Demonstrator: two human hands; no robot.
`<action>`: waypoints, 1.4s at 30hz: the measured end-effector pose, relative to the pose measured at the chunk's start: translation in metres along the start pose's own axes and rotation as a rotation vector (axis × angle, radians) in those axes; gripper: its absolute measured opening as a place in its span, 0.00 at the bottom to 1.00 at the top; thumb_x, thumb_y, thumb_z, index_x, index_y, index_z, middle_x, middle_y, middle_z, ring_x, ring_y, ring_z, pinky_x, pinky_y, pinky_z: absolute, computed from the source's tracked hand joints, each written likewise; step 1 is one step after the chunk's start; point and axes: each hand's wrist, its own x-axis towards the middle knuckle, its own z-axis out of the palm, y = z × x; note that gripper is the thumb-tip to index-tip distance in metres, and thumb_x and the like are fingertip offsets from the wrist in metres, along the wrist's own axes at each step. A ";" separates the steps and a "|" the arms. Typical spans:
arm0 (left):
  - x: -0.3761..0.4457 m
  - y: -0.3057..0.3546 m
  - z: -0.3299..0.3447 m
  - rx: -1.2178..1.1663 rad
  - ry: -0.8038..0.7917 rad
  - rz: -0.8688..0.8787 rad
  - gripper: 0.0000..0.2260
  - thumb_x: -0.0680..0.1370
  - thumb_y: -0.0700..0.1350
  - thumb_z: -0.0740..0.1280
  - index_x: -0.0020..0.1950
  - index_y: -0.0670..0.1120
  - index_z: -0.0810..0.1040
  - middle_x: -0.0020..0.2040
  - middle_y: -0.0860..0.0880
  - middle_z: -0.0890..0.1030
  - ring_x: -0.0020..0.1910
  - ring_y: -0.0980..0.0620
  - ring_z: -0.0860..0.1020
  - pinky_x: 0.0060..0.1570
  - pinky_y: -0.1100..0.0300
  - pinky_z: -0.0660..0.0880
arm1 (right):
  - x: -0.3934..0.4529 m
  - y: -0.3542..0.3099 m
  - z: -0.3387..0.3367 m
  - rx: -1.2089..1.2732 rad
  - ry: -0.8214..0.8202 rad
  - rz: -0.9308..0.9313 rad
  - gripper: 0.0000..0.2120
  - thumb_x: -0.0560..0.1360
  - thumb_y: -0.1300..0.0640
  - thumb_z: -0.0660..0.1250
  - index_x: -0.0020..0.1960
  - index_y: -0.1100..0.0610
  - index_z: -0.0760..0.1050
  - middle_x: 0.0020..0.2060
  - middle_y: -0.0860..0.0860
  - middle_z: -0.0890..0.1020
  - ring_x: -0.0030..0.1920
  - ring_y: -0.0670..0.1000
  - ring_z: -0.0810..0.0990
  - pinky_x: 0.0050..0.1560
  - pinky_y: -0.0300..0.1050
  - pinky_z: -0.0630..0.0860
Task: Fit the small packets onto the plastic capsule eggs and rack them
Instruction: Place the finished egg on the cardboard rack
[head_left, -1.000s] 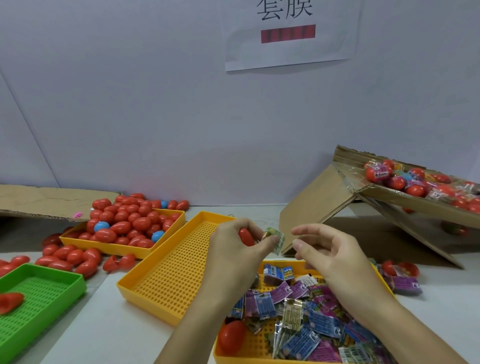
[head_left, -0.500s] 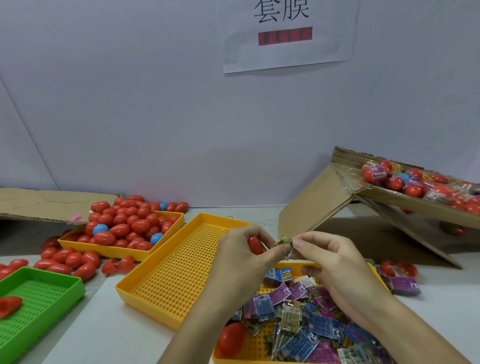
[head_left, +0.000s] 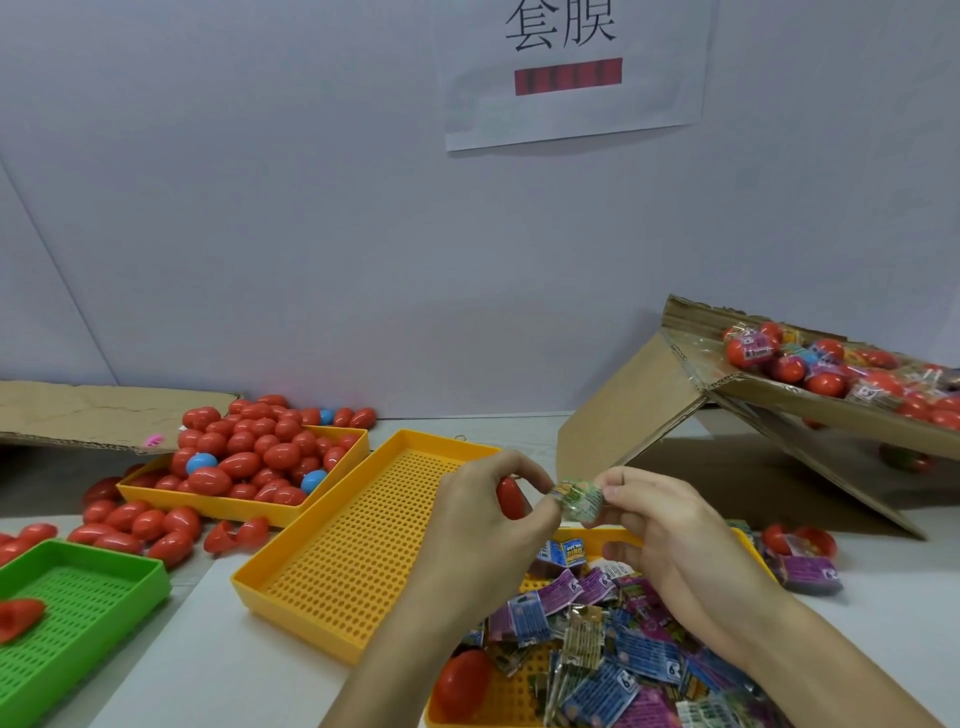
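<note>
Above the yellow tray of packets (head_left: 618, 538), the left hand (head_left: 478, 525) curls its grip round a red capsule egg (head_left: 510, 498) while the right hand (head_left: 670, 530) pinches a green packet (head_left: 579, 498) against the egg's end (how far it is on cannot be told). A bare perforated yellow tray (head_left: 343, 551) lies just left on the desk (head_left: 197, 670), and wrapped eggs (head_left: 810, 366) fill the tilted cardboard box (head_left: 649, 395) at right.

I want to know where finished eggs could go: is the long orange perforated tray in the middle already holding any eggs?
No: the long orange perforated tray shows only its bare hole-patterned floor.
</note>
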 end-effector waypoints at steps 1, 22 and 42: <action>0.000 0.000 0.001 0.004 0.022 0.009 0.06 0.76 0.43 0.71 0.41 0.53 0.79 0.35 0.41 0.78 0.31 0.45 0.76 0.30 0.50 0.76 | 0.000 0.000 0.001 -0.049 -0.005 -0.002 0.14 0.70 0.49 0.66 0.44 0.61 0.79 0.41 0.54 0.77 0.46 0.53 0.77 0.48 0.53 0.71; 0.001 -0.004 0.008 0.240 -0.039 0.286 0.02 0.79 0.41 0.68 0.50 0.46 0.80 0.32 0.62 0.70 0.31 0.57 0.77 0.34 0.55 0.79 | -0.006 -0.006 0.007 -0.202 0.137 -0.197 0.25 0.72 0.35 0.67 0.37 0.57 0.83 0.35 0.44 0.81 0.40 0.41 0.78 0.45 0.43 0.71; -0.001 -0.004 0.014 -0.007 0.061 0.083 0.06 0.78 0.45 0.69 0.41 0.53 0.80 0.33 0.47 0.79 0.32 0.50 0.74 0.34 0.54 0.75 | -0.012 -0.011 0.010 -0.216 0.103 -0.397 0.11 0.70 0.51 0.68 0.35 0.56 0.84 0.37 0.45 0.78 0.37 0.41 0.76 0.38 0.30 0.71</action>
